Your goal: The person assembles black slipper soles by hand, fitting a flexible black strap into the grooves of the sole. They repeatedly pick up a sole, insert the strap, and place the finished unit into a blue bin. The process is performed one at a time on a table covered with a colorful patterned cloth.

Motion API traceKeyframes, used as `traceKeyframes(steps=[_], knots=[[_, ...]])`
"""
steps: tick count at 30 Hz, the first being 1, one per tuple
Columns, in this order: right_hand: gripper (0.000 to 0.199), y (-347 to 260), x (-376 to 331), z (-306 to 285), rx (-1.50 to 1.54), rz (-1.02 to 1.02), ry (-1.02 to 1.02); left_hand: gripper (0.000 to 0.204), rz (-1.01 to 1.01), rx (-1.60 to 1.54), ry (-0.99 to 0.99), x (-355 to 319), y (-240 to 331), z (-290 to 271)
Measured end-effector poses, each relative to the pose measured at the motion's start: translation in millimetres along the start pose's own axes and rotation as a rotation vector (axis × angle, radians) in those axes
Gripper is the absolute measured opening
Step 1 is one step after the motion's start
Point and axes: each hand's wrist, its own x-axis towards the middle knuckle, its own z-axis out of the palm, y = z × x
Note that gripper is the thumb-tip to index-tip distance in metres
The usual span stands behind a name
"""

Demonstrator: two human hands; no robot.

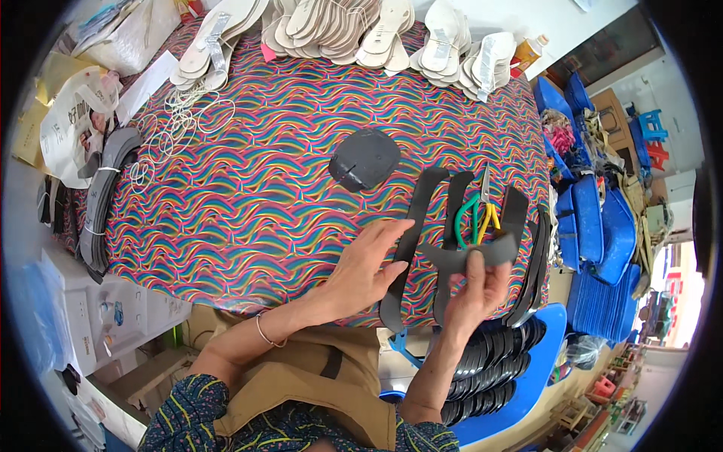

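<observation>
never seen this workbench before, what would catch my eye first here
The tablecloth, a swirl of rainbow waves, fills the middle. Near the front edge the right hand pinches a dark curved strap piece while the left hand rests its fingers on a long black strip; green and yellow handled scissors lie just beyond. Rows of pale shoe soles line the far edge.

The right hand (pixel 476 290) covers the lower part of a dark strap piece (pixel 471 253). Pale soles (pixel 354 26) along the bench's far edge run past the picture's top. The scissors' (pixel 478 211) handles lie partly behind that piece.
</observation>
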Motion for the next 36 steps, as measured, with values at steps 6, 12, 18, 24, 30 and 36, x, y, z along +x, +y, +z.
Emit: traceKeyframes(steps=[6,12,18,24,30,36], knots=[[0.018,19,49,-84,-0.588,0.143,-0.083,0.043,0.086,0.301,-0.044,-15,-12,11],[0.039,21,13,-18,-1.105,-0.394,-0.062,0.028,0.114,0.363,-0.114,-24,-11,5],[0.024,33,-9,44,-1.078,-0.313,-0.320,0.029,0.114,0.314,-0.121,-32,-10,-5],[0.011,38,-1,22,-0.695,-0.119,-0.279,0.034,-0.239,-0.171,0.031,-28,-3,-20],[0.010,33,-19,15,-0.303,0.159,-0.212,0.047,-0.226,-0.358,0.089,-10,-8,2],[0.008,29,-41,16,0.015,0.253,-0.235,0.054,-0.294,-0.467,-0.078,2,0,5]])
